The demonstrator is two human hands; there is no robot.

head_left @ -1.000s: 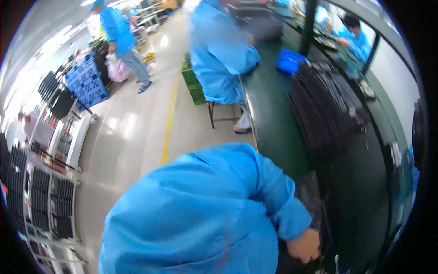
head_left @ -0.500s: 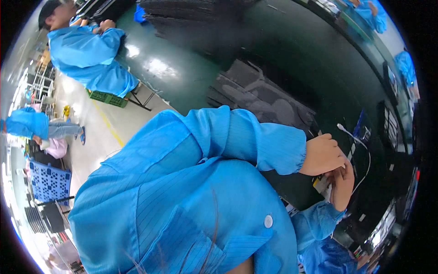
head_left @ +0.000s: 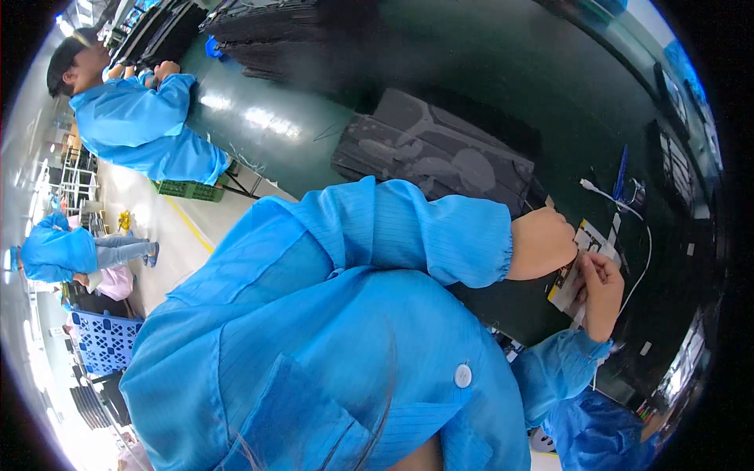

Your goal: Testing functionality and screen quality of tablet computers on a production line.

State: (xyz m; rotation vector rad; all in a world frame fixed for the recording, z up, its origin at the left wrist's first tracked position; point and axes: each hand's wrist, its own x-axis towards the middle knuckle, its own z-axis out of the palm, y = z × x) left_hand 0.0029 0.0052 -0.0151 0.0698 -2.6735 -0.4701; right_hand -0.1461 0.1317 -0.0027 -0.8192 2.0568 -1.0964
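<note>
Both hands meet above the dark green table at the right. My left hand (head_left: 543,244) reaches across from the left, its fingers bent and closed toward the other hand. Its fingertips are mostly hidden behind the knuckles. My right hand (head_left: 602,292) comes up from below, thumb and forefinger brought together in a pinch beside the left fingertips. Whatever is between the fingers is too small to make out. Under and beside both hands lies a white sheet (head_left: 564,297) with yellow edges and black marks. The hands cover part of it.
Dark flat panels (head_left: 440,153) lie stacked beyond my left arm, with a taller black stack (head_left: 290,35) farther back. A white cable (head_left: 646,263) curves around my right hand, near a blue pen-like stick (head_left: 622,173). A co-worker in blue (head_left: 133,118) sits at the far left.
My fingertips have shifted apart a little, and more of the white and yellow sheet shows between and beside the hands. The right hand has turned, so its pinch shows more plainly. The view has shifted slightly.
</note>
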